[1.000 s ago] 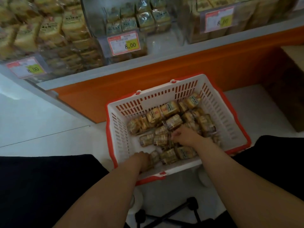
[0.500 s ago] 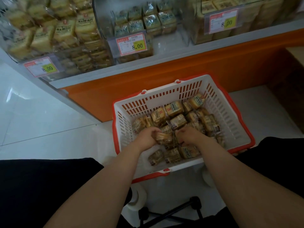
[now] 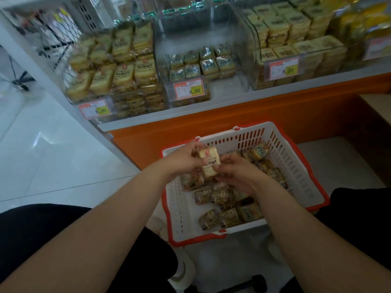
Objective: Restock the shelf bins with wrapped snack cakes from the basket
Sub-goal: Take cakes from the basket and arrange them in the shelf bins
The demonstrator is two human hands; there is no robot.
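A white basket with a red rim stands on the floor in front of me, holding several wrapped snack cakes. My left hand and my right hand together grip a small stack of wrapped cakes lifted above the basket's far left corner. The top cake's pale label faces me. On the shelf behind stand clear bins: a full left bin, a part-filled middle bin and a full right bin.
Price tags reading 8.00 hang on the bin fronts. An orange shelf base runs behind the basket. White tiled floor lies to the left. My dark-clothed knees flank the basket, and a stool's black frame shows below.
Both hands have risen out of the basket, holding a stack of cakes between them. The view has tilted up, so more of the shelf bins shows.
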